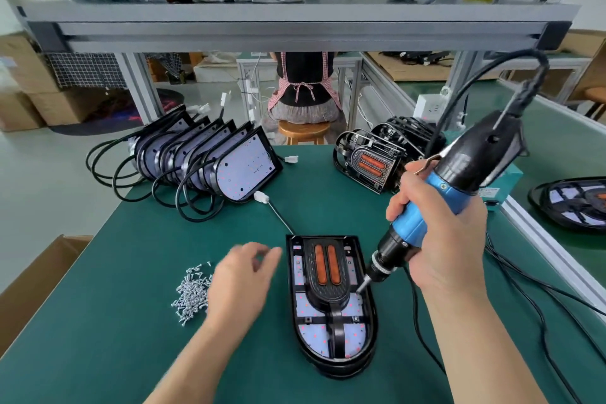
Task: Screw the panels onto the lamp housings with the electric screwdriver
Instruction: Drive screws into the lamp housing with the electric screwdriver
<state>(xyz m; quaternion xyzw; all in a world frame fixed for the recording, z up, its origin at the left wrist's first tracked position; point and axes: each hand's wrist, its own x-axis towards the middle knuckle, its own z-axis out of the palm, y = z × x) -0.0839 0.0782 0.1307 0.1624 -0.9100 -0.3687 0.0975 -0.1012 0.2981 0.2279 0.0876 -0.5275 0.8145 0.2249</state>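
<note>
With the right grip (439,233), clasps the electric screwdriver (423,216), tilted, bit tip down at the right edge of the lamp housing (331,348), beside its black panel (324,285). Hovers the left grip (239,279), blurred, fingers loose and holding nothing, just left of the housing. Farther left, loose screws (191,292) on the green worktop (131,272). Beyond the housing, leftward, a row of housings (210,157) on edge; rightward, panelled lamps (370,164).

One screwdriver (410,229); one screw pile (191,292); one lamp housing (341,366) lying nearest.
</note>
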